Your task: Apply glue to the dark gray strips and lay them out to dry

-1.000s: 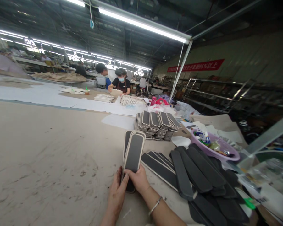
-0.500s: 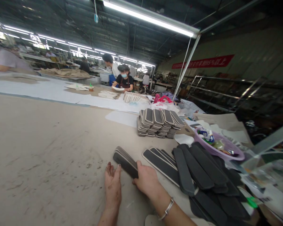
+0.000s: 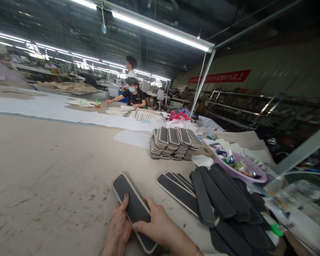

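Observation:
A small stack of long dark grey panels with pale edges (image 3: 134,204) is tilted up above the table in front of me. My left hand (image 3: 118,224) grips its left side, thumb on the dark top face and fingers underneath. My right hand (image 3: 160,222) holds the right side near the lower end, thumb across the top. To the right, similar pale-edged panels (image 3: 177,192) lie fanned on the table. Plain dark grey strips (image 3: 226,195) are heaped beside them, partly over the fan. Farther back stand neat piles of pale-edged panels (image 3: 173,144).
A purple basin (image 3: 238,170) with bottles and small items sits at the right behind the heap. A slanting metal post (image 3: 202,83) rises at the table's far edge. Across the white-covered table, a co-worker (image 3: 134,96) reaches over pale pieces (image 3: 117,111).
The stack has turned so its dark top face shows more, and it has come nearer me. My left hand, open beside it before, now grips it. The view has shifted slightly.

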Tool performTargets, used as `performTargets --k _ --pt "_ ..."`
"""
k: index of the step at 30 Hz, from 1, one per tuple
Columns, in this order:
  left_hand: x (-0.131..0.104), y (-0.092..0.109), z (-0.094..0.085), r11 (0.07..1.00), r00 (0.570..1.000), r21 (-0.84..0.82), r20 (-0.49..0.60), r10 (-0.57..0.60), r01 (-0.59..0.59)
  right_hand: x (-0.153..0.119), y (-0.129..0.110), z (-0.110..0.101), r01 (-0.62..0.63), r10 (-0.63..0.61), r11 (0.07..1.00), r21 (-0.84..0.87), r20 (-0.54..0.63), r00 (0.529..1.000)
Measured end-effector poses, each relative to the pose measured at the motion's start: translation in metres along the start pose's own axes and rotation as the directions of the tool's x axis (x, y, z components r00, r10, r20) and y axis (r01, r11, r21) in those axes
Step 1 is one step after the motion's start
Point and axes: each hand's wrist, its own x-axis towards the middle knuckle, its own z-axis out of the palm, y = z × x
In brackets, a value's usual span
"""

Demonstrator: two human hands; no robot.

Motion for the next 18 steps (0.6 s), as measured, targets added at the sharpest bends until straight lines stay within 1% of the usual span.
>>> performTargets --k 2,3,6,8,9,11,13,15,17,18 --pt "0.002 0.001 0.0 0.999 0.999 -0.022 -0.043 0.03 -0.031 -0.006 0.008 0.003 0.028 -0.032 0.98 0.197 0.016 0.999" --pt "0.003 0.001 0.001 0.999 0.998 -0.026 -0.055 0.043 -0.045 -0.009 0.012 0.005 0.034 -0.037 0.966 0.256 0.008 0.999" --pt "0.0 0.001 0.004 0.998 0.996 0.004 -0.056 0.063 -0.063 -0.015 0.016 0.008 0.047 -0.043 0.936 0.35 -0.021 0.999" --pt "-0.002 0.001 0.004 0.999 0.998 0.029 -0.04 0.047 -0.046 -0.015 0.01 0.004 0.06 -0.06 0.908 0.414 -0.012 0.998" --pt "-0.002 0.001 0.004 0.999 0.999 0.027 -0.015 0.03 -0.03 -0.013 0.005 -0.002 0.066 -0.07 0.893 0.445 -0.008 0.997" --pt "0.0 0.001 0.001 1.0 0.998 -0.007 0.059 -0.013 0.013 -0.003 -0.006 -0.02 0.092 -0.091 0.875 0.475 -0.026 0.996" --pt "0.005 0.001 -0.003 0.997 0.994 -0.049 0.095 -0.057 0.062 0.015 -0.018 -0.045 0.15 -0.121 0.873 0.465 -0.091 0.988" --pt "0.01 -0.001 -0.007 0.993 0.993 -0.061 0.063 -0.097 0.101 0.042 -0.029 -0.076 0.227 -0.159 0.858 0.461 -0.181 0.971" --pt "0.015 -0.004 -0.01 0.991 0.993 -0.053 0.028 -0.119 0.12 0.077 -0.038 -0.106 0.321 -0.178 0.816 0.48 -0.32 0.931" --pt "0.016 -0.006 -0.01 0.991 0.992 -0.046 0.026 -0.127 0.128 0.096 -0.041 -0.119 0.35 -0.166 0.787 0.508 -0.372 0.913"
